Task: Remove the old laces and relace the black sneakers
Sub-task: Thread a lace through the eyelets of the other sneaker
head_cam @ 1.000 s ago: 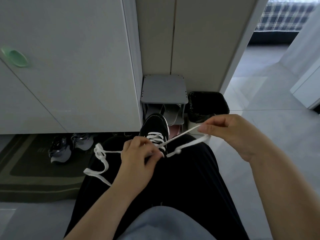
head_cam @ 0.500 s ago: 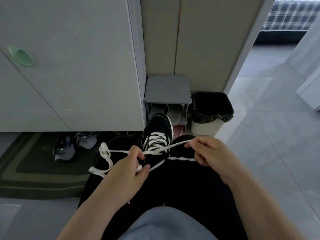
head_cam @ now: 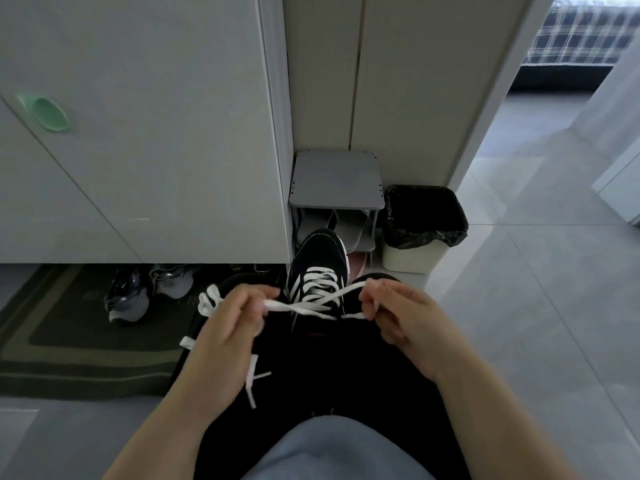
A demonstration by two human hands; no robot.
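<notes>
Cinching the lace ends across the black sneaker

The black sneaker (head_cam: pixel 318 258) sits on the person's black-trousered lap, toe pointing away toward the little grey rack (head_cam: pixel 336 178). The left hand (head_cam: pixel 228 327) pinches one strand of the white lace (head_cam: pixel 311 307) between thumb and fingers, and the right hand (head_cam: pixel 398 317) pinches the other. The two strands cross just over the tongue. Compared with half a second ago, the left hand has come up and out to the left, so both hands now sit about level either side of the shoe. A loose tail dangles under the left hand, with more loops bunched on its outer side. The bin (head_cam: pixel 422 220) beside the rack hasn't budged.
</notes>
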